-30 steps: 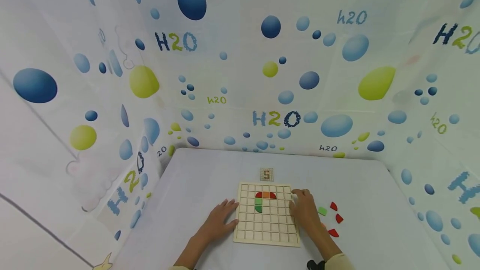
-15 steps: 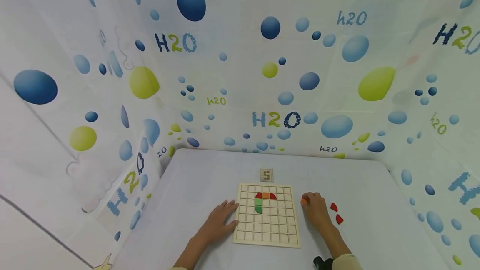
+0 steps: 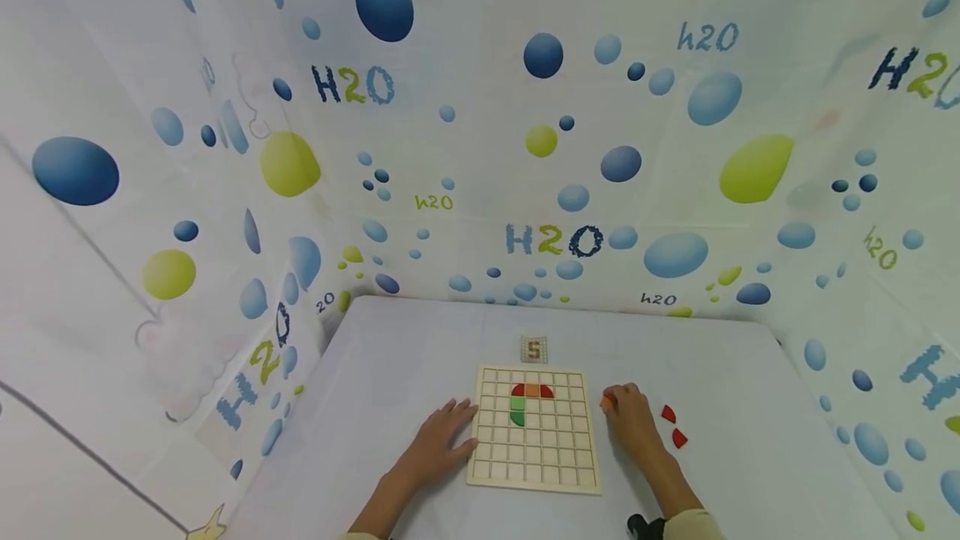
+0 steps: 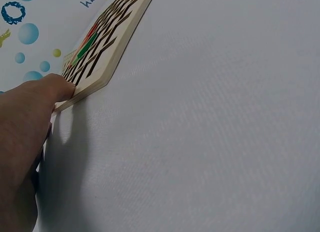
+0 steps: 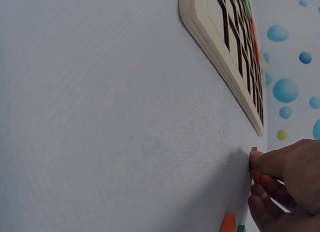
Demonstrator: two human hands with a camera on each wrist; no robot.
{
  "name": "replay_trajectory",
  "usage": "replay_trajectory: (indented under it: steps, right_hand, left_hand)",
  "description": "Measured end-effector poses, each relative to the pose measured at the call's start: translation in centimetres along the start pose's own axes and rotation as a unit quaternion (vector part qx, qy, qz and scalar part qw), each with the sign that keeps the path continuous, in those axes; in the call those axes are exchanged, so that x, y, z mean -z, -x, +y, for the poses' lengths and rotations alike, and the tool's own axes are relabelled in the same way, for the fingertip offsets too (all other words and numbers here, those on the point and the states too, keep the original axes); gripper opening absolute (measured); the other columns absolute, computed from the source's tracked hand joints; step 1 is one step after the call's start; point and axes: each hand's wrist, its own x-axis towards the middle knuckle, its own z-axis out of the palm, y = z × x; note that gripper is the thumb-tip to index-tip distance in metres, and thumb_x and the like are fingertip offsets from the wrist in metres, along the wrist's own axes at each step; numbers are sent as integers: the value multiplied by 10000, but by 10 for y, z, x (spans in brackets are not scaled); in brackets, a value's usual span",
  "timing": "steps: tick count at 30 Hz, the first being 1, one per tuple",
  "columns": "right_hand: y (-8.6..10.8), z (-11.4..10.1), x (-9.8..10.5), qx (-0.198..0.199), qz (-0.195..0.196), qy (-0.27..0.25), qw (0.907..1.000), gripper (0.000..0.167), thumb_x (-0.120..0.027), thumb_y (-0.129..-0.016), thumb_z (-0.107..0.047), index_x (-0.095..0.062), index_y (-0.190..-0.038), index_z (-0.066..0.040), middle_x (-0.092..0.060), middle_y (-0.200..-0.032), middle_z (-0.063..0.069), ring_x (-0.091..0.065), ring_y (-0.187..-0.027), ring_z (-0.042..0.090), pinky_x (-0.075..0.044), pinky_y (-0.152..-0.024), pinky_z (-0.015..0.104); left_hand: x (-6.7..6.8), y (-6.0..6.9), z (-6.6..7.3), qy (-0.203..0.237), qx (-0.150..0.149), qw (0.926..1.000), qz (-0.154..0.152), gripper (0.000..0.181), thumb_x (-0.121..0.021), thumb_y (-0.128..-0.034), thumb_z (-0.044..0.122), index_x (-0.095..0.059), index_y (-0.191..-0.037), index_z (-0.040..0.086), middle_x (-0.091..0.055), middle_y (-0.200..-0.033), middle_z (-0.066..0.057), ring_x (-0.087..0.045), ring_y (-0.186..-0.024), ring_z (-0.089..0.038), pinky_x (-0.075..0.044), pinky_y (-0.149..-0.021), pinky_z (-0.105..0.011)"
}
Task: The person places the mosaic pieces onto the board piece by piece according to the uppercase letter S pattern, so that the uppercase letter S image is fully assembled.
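A wooden grid board (image 3: pixel 534 465) lies on the table, holding red, orange and green tiles (image 3: pixel 517 403) in a curved row of cells. My left hand (image 3: pixel 438 442) rests at its left edge with fingers spread, and the thumb (image 4: pixel 62 87) touches the rim in the left wrist view. To the right of the board, my right hand (image 3: pixel 632 422) pinches an orange tile (image 5: pixel 255 164) between thumb and fingers. Two red quarter-round tiles (image 3: pixel 668 413) lie to the right of that hand. Below it, the right wrist view shows another orange piece (image 5: pixel 228 223) and a bit of green (image 5: pixel 241 228).
A small gridded card (image 3: pixel 534 349) marked like a 5 or S lies behind the board. White cloth covers the table (image 3: pixel 420 340). A curtain (image 3: pixel 480 148) with blue and green drops hangs around the back and sides. A black object (image 3: pixel 643 527) sits by the right wrist.
My right hand has moved from the board's right edge out to the right and now pinches an orange tile. A green tile and a lower red one are now hidden behind it. The left hand stays put.
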Motion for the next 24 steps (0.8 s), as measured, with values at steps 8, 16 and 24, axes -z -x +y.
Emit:
replay_trajectory:
  steps: [8, 16, 24]
  right_hand:
    - [-3, -2, 2, 208, -26, 54, 9998, 202, -731, -961, -12, -709, -1142, 77, -628, -1056, 192, -631, -985, 329, -582, -915, 524]
    - [-9, -19, 0, 344, -238, -471, 9980, 202, -683, -974, -27, -719, -1150, 65, -630, -1085, 186, -641, -1030, 341, -566, -944, 554]
    - [-8, -42, -16, 658, -664, -943, 9911, 255, -652, -984, -20, -696, -1224, 53, -614, -1118, 154, -627, -1015, 270, -588, -900, 481]
  left_hand:
    - [-2, 0, -3, 47, -92, 9999, 71, 598, -640, -1032, 387, -522, -1548, 108, -506, -1602, -167, -385, -1518, -472, -310, -1231, -670]
    - [-2, 0, -2, -66, -152, 9998, 114, 599, -614, -1043, 414, -517, -1553, 114, -511, -1596, -175, -396, -1505, -483, -323, -1208, -691]
    - [1, 0, 2, -2, -13, 10000, -17, 597, -637, -1033, 387, -521, -1550, 112, -498, -1611, -159, -381, -1528, -451, -310, -1239, -657]
